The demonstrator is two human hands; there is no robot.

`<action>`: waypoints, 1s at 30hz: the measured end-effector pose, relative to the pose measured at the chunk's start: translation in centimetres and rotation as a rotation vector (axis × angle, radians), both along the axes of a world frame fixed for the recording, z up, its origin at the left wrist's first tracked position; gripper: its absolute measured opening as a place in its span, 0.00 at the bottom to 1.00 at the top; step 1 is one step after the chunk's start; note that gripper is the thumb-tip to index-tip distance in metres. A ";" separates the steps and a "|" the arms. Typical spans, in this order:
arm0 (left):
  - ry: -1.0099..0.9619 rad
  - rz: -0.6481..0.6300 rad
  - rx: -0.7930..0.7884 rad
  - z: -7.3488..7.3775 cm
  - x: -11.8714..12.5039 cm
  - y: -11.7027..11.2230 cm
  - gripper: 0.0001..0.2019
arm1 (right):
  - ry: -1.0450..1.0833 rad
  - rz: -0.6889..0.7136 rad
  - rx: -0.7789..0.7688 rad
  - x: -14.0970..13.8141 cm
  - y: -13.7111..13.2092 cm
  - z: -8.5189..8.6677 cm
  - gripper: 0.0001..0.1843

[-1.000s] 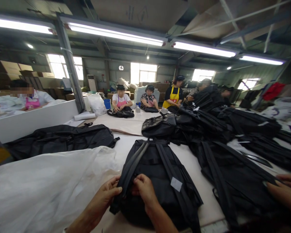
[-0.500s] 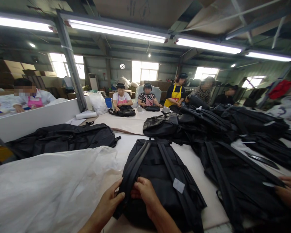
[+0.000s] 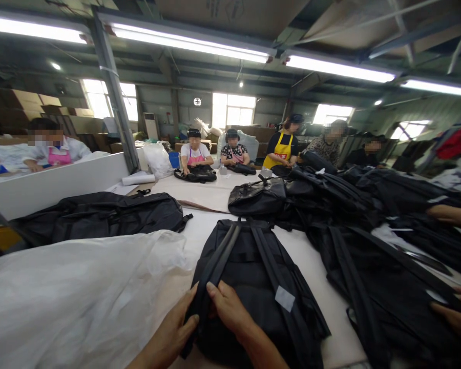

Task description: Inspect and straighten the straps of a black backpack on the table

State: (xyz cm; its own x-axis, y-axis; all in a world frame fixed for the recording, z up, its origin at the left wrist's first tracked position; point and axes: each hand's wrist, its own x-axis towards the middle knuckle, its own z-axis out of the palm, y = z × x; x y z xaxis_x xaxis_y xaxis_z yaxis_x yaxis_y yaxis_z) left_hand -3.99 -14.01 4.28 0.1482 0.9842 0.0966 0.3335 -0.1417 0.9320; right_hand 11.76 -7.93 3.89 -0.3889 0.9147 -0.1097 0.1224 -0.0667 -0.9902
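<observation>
A black backpack [image 3: 253, 266] lies back side up on the white table [image 3: 311, 266] straight in front of me, its two shoulder straps running away from me. My left hand [image 3: 176, 330] curls around the left shoulder strap [image 3: 215, 266] near its lower end. My right hand [image 3: 226, 307] presses on the same strap from the other side, fingers closed on it. A small white tag [image 3: 284, 298] sits on the backpack to the right of my hands.
A large clear plastic bag [image 3: 72, 287] covers the table's left side, with another black bag [image 3: 100, 215] behind it. A heap of black backpacks [image 3: 369, 215] fills the right. Another person's hand [image 3: 455, 315] rests there at the right edge. Several seated workers [image 3: 194, 154] are at the far end.
My hands have slid a little lower along the strap and closer together. The view has tilted slightly. The other person's hand at the right edge has dropped lower.
</observation>
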 end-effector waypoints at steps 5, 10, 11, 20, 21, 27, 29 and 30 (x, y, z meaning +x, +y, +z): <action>0.204 0.018 0.011 0.5 0.1 -0.2 0.32 | 0.046 0.063 -0.085 0.7 -0.2 1.3 0.29; 0.274 0.003 0.023 -0.5 0.5 -0.1 0.31 | 0.168 0.087 -0.107 0.9 -0.3 1.8 0.28; 0.268 0.012 0.020 -0.7 0.5 -0.1 0.31 | 0.172 0.070 -0.103 0.8 -0.2 1.6 0.28; -0.057 0.110 -0.195 1.6 0.3 0.9 0.25 | 0.137 0.084 -0.134 1.2 0.9 -0.3 0.30; -0.065 0.106 -0.191 2.1 0.4 1.0 0.24 | 0.122 0.089 -0.129 1.3 1.1 -0.3 0.30; 0.011 0.152 -0.063 2.8 2.2 0.5 0.20 | 0.123 0.066 -0.165 1.1 1.2 -0.7 0.32; 0.021 0.212 -0.069 2.3 2.7 0.0 0.20 | 0.126 0.046 -0.189 1.1 0.9 -0.7 0.32; 0.020 0.232 -0.078 2.1 2.9 -0.1 0.21 | 0.128 0.039 -0.198 1.1 0.7 -0.5 0.32</action>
State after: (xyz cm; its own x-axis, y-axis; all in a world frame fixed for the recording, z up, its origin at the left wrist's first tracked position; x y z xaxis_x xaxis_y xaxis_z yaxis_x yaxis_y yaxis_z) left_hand -1.06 -14.14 6.39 -0.0819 0.9965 0.0184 0.3672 0.0130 0.9301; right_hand 12.84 -7.24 3.37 -0.4461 0.8642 -0.2327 0.0035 -0.2584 -0.9660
